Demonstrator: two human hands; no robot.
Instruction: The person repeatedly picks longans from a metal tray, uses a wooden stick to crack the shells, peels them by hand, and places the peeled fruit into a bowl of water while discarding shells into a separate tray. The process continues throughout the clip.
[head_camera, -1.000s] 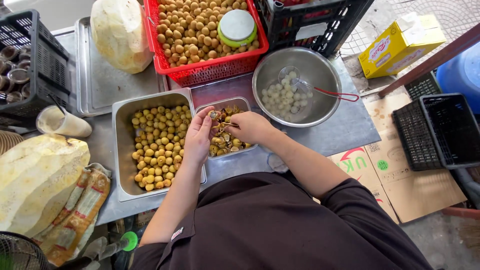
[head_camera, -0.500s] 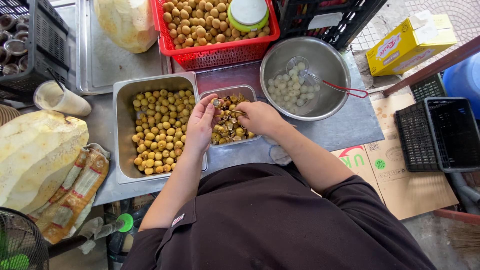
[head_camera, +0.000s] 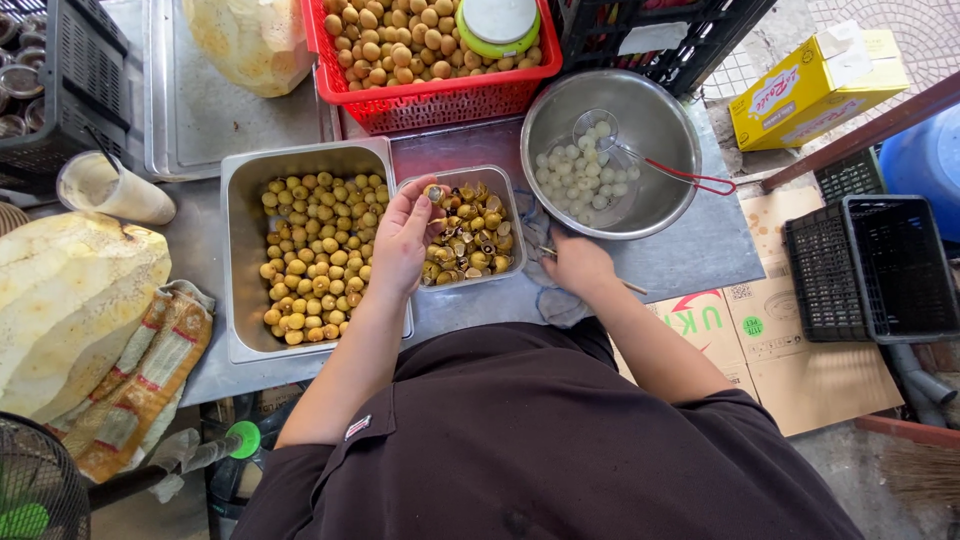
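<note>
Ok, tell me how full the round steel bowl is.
Mostly empty: the round steel bowl holds only a small cluster of peeled white fruits beside a wire skimmer.

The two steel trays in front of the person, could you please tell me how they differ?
The large steel tray holds whole round yellow-brown fruits; the small steel tray holds split empty shells. The left hand hovers over the gap between them, holding one fruit above the small steel tray. Both are rectangular metal on the same table.

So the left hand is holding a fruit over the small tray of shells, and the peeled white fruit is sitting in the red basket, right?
Not quite. The head view shows the peeled white fruit in the round steel bowl, not the red basket, which holds unpeeled brown ones. The left hand does hold a fruit over the small tray of shells.
</note>
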